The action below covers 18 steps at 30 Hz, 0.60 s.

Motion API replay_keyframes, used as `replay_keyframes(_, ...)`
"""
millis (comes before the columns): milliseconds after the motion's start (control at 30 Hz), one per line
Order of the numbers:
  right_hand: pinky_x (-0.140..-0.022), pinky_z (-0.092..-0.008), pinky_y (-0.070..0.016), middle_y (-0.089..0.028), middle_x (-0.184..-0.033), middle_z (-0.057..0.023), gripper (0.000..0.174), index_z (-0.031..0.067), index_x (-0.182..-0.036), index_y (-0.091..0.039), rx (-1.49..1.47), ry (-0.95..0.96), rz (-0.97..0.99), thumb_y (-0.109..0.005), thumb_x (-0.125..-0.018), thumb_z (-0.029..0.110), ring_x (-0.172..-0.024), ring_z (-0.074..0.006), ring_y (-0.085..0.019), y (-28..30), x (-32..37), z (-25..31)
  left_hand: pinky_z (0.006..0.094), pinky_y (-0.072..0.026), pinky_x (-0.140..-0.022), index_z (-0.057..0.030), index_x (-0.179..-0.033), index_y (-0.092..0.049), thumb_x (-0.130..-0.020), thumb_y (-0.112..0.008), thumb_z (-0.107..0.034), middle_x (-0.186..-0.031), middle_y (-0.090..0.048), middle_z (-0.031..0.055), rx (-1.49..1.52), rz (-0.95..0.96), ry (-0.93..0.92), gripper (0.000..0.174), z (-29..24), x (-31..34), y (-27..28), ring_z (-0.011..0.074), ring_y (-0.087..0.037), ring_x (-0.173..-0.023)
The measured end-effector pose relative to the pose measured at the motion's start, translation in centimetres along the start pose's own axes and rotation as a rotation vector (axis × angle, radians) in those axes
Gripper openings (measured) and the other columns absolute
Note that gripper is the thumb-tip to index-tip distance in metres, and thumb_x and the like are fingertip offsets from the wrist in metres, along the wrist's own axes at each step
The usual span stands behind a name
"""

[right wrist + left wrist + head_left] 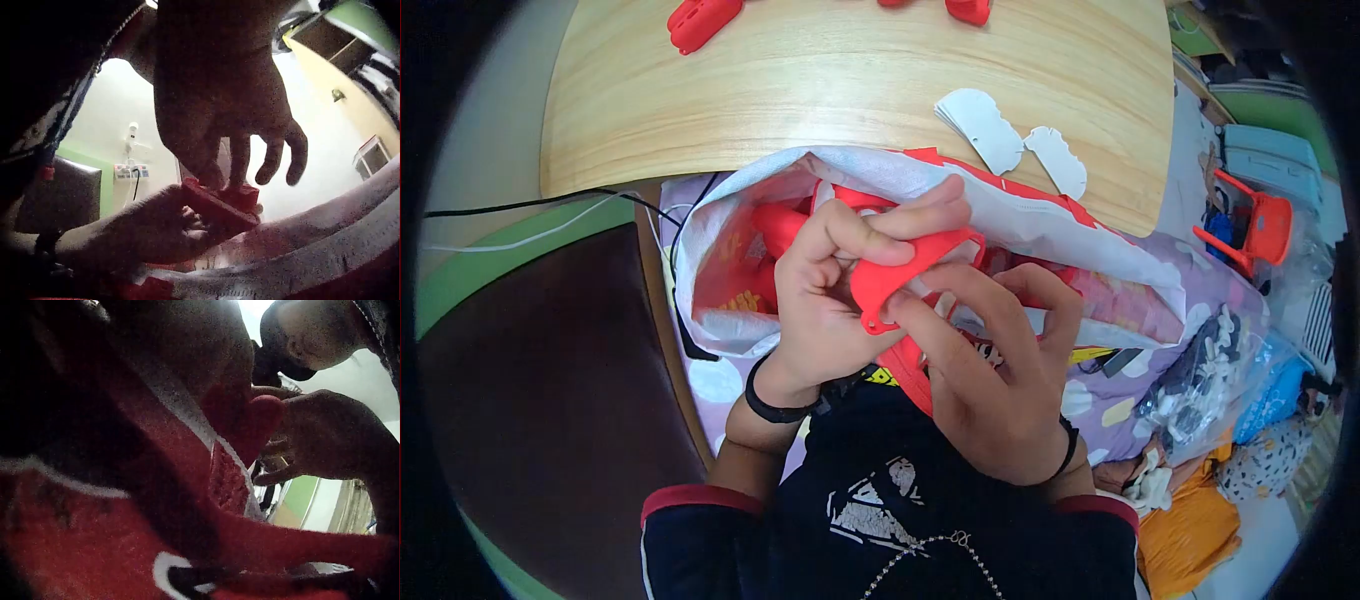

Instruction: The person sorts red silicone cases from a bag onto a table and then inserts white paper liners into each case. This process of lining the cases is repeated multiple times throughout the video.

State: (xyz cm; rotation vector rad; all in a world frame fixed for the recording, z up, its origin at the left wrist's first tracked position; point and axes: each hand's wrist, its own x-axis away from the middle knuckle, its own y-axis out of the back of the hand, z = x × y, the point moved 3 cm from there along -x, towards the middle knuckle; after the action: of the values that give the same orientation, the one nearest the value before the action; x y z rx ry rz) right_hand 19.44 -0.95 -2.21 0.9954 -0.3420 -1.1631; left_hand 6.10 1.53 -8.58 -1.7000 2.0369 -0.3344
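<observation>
A red soft case-like piece (884, 285) is held above a large open bag (730, 205) in the head view. My left hand (830, 290) grips it from the left, its fingers curled over the upper edge. The thumb and index finger of my right hand (1005, 370) pinch its lower right side, the other fingers bent and spread. More red items (777, 228) lie inside the bag. In the right wrist view the red piece (225, 203) sits between both hands. The left wrist view is dark; a red rounded end (267, 412) shows beside a hand.
On the wooden table (800, 90) lie a red case (700, 22), other red pieces at the far edge, and white cards (982, 128) at the right. A dark brown seat (570, 370) stands left. Plastic bags (1200, 385), an orange cloth (1195, 525) and a red stool (1265, 225) are at the right.
</observation>
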Motion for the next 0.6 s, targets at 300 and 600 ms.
replay_keyframes(300,-0.093,-0.0427,-0.0420,-0.056,-0.125,-0.0100,0.046,0.0158,-0.113,-0.064,-0.317,-0.061,0.235,-0.065,-0.070,-0.001,-0.111,-0.0342,-0.050,1.6,0.6,-2.3,0.0411,-0.0395,-0.104,-0.0040,-0.103,-0.050,-0.075,-0.072,0.005,-0.122,-0.060,0.0229,-0.191,-0.007,0.156,0.037,-1.6,0.7,0.8,0.0320,-0.051,-0.124)
replay_keyframes(600,-0.084,-0.0433,-0.0488,-0.064,-0.102,-0.0109,0.029,0.0068,-0.107,-0.064,-0.399,0.046,1.139,-0.067,-0.078,0.012,-0.095,-0.0305,-0.061,3.6,7.6,-6.1,0.0483,-0.0371,-0.102,-0.0056,-0.130,-0.047,-0.063,-0.076,-0.003,-0.133,-0.047,0.0197,-1.549,0.361,0.380,0.073,-6.8,1.7,1.1,0.0388,-0.043,-0.125)
